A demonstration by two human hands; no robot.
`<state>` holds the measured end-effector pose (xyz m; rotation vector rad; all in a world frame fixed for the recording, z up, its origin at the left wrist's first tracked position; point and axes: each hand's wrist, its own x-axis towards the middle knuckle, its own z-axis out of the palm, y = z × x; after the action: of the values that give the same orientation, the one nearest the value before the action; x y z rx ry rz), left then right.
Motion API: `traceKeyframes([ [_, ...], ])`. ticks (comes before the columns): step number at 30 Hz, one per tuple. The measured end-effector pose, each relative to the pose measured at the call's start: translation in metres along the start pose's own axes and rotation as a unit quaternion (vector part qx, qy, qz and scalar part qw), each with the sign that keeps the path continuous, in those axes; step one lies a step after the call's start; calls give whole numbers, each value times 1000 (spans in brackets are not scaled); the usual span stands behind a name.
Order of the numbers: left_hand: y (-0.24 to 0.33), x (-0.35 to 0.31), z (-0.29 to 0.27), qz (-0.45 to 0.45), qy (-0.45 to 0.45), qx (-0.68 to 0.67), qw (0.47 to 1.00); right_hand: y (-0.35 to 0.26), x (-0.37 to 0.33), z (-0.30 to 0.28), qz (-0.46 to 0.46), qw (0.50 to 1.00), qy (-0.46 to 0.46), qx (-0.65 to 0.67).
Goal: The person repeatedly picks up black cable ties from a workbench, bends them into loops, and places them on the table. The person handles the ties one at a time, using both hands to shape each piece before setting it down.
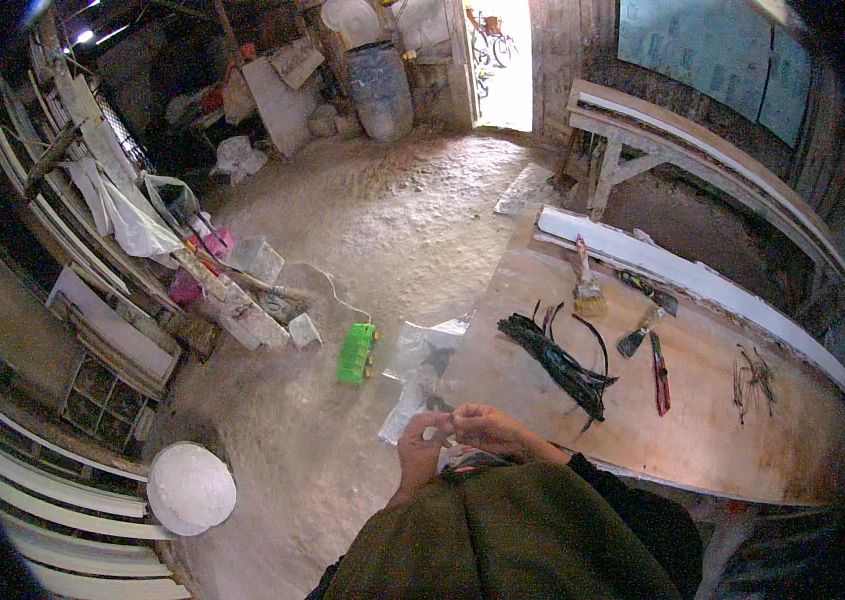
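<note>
My left hand and my right hand meet in front of my body, just beyond the near left edge of the table. On both hands the fingers are closed in a pinch, tip to tip. Anything between them is too small to make out. To the right of my hands, a bundle of black strips lies on the table. Beyond and beside it are a paintbrush, a putty knife, a black-handled tool and a red utility knife. Thin dark wires lie farther right.
A white moulding runs along the table's far edge. On the floor are a clear plastic sheet and a green toy truck with a string. A white bucket stands at left, near stacked white lengths. Beyond, a blue barrel stands near the doorway.
</note>
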<state>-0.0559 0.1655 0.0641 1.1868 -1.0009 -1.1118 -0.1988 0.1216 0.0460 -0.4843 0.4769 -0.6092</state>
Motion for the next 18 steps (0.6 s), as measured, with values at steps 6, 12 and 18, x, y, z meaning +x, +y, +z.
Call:
traceKeyframes([
  [6, 21, -28, -24, -87, -17, 32, 996, 22, -15, 28, 1, 996, 40, -83],
  [12, 18, -62, -43, -130, -46, -16, 990, 57, -39, 50, -34, 991, 78, -106],
  [18, 14, -95, -64, -131, -92, -58, 985, 87, -60, 76, -86, 968, 114, -208],
])
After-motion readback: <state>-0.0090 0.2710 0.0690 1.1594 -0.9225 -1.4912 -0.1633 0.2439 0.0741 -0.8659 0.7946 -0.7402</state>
